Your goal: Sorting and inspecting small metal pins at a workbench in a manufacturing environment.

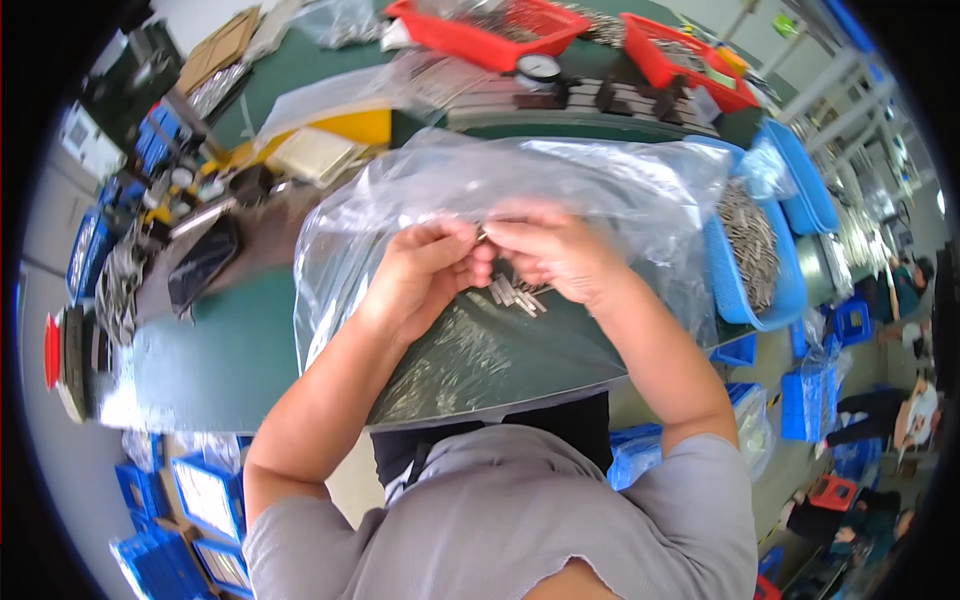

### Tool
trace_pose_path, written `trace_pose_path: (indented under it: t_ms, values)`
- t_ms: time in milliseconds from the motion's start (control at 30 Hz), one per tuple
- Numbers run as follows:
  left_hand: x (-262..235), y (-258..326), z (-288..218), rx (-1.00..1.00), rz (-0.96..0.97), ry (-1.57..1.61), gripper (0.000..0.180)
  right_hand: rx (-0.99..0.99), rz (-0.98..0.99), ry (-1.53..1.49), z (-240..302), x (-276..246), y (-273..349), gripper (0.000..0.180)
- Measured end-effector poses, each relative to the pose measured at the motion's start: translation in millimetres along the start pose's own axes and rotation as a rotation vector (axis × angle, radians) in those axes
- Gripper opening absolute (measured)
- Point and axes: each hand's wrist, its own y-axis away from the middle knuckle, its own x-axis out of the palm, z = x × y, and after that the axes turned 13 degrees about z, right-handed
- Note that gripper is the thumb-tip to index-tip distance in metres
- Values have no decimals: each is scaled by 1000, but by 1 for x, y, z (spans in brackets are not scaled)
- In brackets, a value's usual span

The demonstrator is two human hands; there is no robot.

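Crates: blue crates (205,495) stand on the floor at lower left, under the surface edge.
Surface: green surface (220,350) carries the work; a dark flat tray (203,262) lies at its left part.
Bag: a clear plastic bag (600,185) spreads over the middle of the surface, its top bulging up behind both hands.
Left hand: left hand (425,270) is curled, thumb and fingers pinched together at the small metal piece (482,236) between the two hands.
Pins: short metal pins (515,295) lie in a loose heap just under the hands, by the bag.
Right hand: right hand (550,255) is curled too, fingertips meeting the left hand's at the same piece.
Bin: a blue bin (745,300) full of metal pins sits just right of the bag.
Red trays: red trays (500,35) stand at the far edge.
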Motion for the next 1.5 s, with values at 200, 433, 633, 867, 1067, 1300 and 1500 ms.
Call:
trace_pose_path:
  t_ms: [200,433,633,867,1067,1300,1500]
  values:
    - [6,11,1,27,-106,-196,8,-308,-2,566,-20,2,-13,13]
    - [25,11,5,3,45,-232,9,-449,-337,1162,-7,28,32,14]
    - [15,11,0,35,-31,-229,9,-319,-226,951,1,35,48,12]
    - [8,3,4,59,-39,-215,3,-477,-556,915,66,22,136,7]
    - [-5,11,4,56,7,-259,5,-134,-1335,1522,72,-122,167,6]
    - [-5,12,4,57,3,-235,4,-92,-1376,1647,55,-121,175,7]
    - [0,7,0,78,-71,-202,7,-585,-818,1347,62,-17,138,7]
